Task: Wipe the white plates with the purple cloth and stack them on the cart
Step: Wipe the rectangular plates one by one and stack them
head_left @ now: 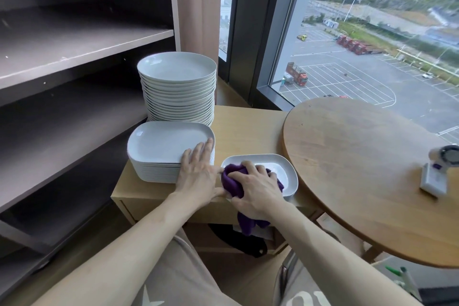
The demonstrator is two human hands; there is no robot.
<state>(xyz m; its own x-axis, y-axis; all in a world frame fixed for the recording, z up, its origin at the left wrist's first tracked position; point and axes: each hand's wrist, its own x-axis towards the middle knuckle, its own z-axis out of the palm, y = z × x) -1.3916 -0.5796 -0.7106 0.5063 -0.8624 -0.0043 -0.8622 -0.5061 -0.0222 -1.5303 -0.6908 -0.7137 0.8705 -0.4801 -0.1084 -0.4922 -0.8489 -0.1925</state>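
On the light wooden cart (248, 126) a single white rectangular plate (285, 169) lies at the front right. My right hand (255, 187) grips the bunched purple cloth (229, 179) and presses it into that plate; a tail of the cloth hangs over the cart's front edge. My left hand (198, 171) rests with straight fingers on the near right corner of a stack of white rectangular plates (159, 146), its thumb against the single plate's left rim. Behind that stack stands a tall stack of round white plates (177, 87).
A round wooden table (367, 169) overlaps the cart's right side, with a small white device (437, 176) near its right edge. Grey shelving (74, 57) runs along the left. A large window (372, 32) is behind. A dark object (238, 241) sits on the cart's lower shelf.
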